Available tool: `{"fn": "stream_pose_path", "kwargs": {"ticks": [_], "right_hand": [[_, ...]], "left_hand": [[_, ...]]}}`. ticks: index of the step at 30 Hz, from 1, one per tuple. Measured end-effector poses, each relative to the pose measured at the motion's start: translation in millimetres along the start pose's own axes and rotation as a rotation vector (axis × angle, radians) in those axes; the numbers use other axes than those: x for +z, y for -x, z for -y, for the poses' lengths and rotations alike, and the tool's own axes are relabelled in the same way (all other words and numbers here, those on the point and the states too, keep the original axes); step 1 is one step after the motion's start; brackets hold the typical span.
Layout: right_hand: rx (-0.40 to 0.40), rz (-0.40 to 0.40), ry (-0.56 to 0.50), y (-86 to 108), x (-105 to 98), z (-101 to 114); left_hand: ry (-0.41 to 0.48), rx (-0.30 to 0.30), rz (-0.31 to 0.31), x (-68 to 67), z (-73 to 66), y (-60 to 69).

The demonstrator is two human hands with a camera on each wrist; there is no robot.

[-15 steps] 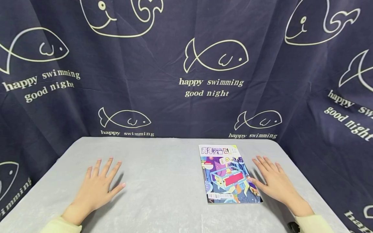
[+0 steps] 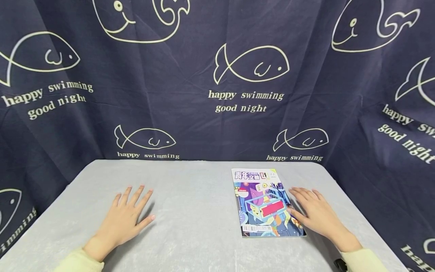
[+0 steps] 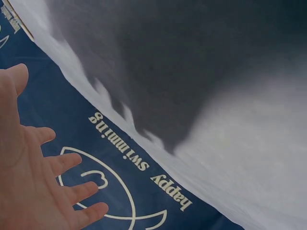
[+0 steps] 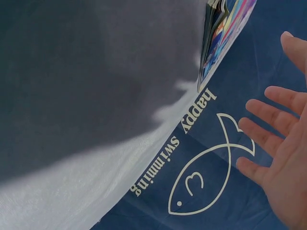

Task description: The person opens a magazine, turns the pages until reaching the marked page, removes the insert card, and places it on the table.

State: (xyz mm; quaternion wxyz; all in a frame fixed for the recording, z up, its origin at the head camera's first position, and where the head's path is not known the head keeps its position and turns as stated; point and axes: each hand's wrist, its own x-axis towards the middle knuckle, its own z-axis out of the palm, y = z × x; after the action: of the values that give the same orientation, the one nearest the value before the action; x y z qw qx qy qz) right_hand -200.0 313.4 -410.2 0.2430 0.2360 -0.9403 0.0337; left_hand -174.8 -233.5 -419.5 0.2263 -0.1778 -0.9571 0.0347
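A magazine point(image 2: 261, 207) with a colourful purple and blue cover lies flat on the right half of the table, its title at the far end. My right hand point(image 2: 316, 215) hovers just beside its right edge, fingers extended, the thumb tip over or close to the cover; whether it touches cannot be told. In the right wrist view the magazine point(image 4: 225, 38) shows edge-on, apart from the right hand point(image 4: 278, 139). Over the left part of the table my left hand point(image 2: 122, 219) is spread and holds nothing. The left wrist view shows that hand point(image 3: 43, 172) with its fingers apart.
A pale grey cloth covers the table point(image 2: 190, 211). Dark blue curtains point(image 2: 190, 90) printed with white fish and lettering stand behind it and along both sides. A dark band point(image 2: 341, 264) shows by the right sleeve.
My left hand has moved to the right, toward the table's middle. The right hand has shifted slightly left, closer to the magazine, which stays in place.
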Motion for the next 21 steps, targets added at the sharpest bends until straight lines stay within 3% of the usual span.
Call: {"fn": "stream_pose_path", "kwargs": {"ticks": [9,16,21], "right_hand": [[-0.089,-0.010,0.008,-2.3,1.2,4.1],[-0.120,0.003,0.003,-0.5,4.0,7.3],[-0.144,0.007,-0.007,1.3,5.6,7.9]], "left_hand": [[0.012,0.041,0.041,1.6,-12.3,-4.8],[0.015,0.110,-0.018,7.8,-20.3,-9.7],[0.020,0.136,0.000,7.6,-28.9,-12.6]]}}
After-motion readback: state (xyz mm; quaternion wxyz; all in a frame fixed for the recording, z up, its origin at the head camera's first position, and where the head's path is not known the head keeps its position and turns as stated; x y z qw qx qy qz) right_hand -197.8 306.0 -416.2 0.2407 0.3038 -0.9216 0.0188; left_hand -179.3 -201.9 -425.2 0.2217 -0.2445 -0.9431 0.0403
